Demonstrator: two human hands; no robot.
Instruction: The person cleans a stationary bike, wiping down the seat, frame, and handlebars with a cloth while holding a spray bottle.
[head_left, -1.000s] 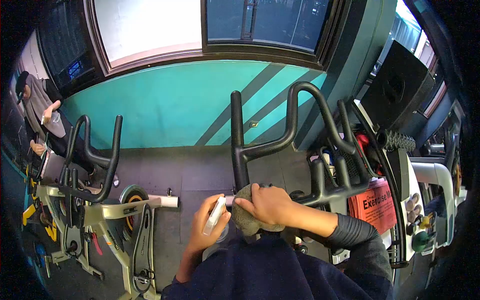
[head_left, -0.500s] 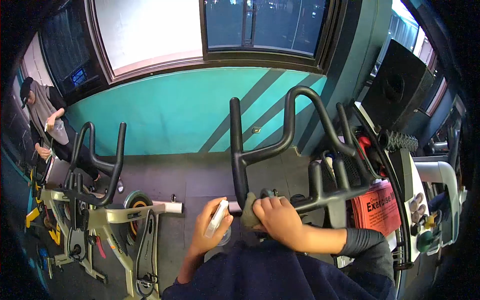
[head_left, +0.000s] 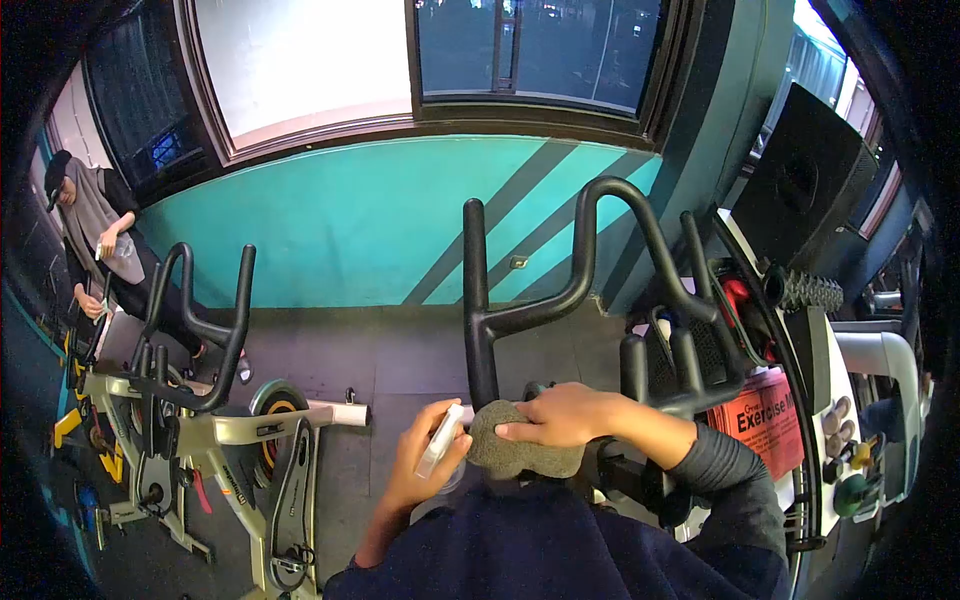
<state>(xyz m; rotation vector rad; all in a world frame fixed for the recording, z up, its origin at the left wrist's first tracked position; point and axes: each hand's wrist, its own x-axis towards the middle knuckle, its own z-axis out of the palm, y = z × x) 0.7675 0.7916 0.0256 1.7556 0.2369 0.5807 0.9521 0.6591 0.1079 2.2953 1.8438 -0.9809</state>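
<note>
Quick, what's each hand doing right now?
Left hand: closed around a white-topped spray bottle.
Right hand: closed, holding a grey cloth.

At far left a person [head_left: 92,212] is standing, while a black speaker [head_left: 798,172] is sitting at upper right.

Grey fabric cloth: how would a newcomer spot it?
Before the turquoise wall, find the central black curved handlebar. Below its leftmost tube, the person's bare right hand holds the grey cloth. Unlike the white plastic spray top in the left hand, it's fuzzy fabric.
</note>
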